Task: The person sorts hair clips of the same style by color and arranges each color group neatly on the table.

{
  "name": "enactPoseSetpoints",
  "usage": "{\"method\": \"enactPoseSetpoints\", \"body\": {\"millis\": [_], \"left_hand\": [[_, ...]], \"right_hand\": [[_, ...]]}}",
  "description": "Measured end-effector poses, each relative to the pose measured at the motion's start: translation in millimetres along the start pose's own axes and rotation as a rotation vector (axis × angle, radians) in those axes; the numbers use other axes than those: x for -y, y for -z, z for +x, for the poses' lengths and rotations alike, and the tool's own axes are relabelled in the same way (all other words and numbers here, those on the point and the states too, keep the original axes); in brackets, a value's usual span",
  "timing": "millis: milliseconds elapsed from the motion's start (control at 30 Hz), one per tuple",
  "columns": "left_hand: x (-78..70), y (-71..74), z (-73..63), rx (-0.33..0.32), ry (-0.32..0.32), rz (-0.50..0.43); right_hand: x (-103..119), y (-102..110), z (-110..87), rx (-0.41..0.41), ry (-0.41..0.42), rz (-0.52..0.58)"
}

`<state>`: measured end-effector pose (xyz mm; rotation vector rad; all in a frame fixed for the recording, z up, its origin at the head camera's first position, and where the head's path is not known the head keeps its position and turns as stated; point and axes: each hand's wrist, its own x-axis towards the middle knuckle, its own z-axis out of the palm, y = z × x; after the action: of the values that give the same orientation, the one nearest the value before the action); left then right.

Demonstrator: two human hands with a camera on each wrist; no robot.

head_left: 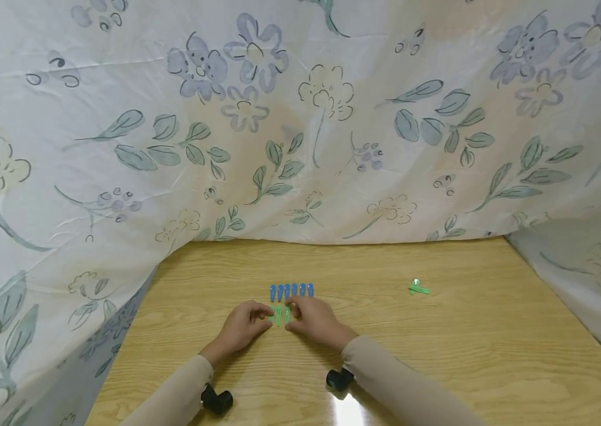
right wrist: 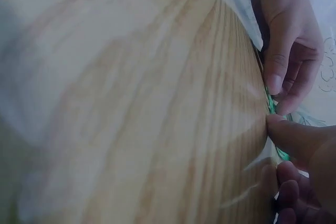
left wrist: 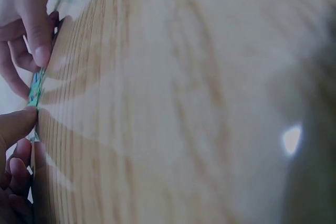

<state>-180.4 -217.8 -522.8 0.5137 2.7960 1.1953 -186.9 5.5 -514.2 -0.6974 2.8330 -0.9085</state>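
Note:
Several blue snap hair clips [head_left: 287, 291] lie side by side in a row on the wooden table. Just below them is a shorter row of green hair clips [head_left: 278, 316]. My left hand [head_left: 245, 325] has thumb and forefinger at the two ends of the leftmost green clip, which is partly hidden by the fingers. At the row's right end, my right hand [head_left: 315, 319] pinches another green hair clip [head_left: 287, 315] between thumb and forefinger. Both wrist views show the thumbs low at the tabletop, with bits of green [right wrist: 283, 155] beside the fingers.
Farther right on the table [head_left: 471, 337], a small loose group of green hair clips [head_left: 417, 288] lies crossed. A floral cloth [head_left: 332, 148] hangs behind the table and along both sides. Each wrist carries a black camera [head_left: 339, 380].

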Motion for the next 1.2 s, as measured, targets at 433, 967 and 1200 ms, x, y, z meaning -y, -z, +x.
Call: {"method": "enactPoseSetpoints", "body": {"millis": [433,967,1200], "left_hand": [[0.1,0.7,-1.4,-0.015,-0.009,-0.010],[1.2,0.5,-0.1,-0.014,-0.011,0.000],[-0.2,-0.7,-0.9,-0.004,0.005,0.013]], "right_hand": [[0.9,0.2,1.9,0.007,0.017,-0.016],[0.9,1.8,2.2,-0.011,0.019,-0.013],[0.4,-0.2,-0.7,-0.034,0.027,-0.022]]}}
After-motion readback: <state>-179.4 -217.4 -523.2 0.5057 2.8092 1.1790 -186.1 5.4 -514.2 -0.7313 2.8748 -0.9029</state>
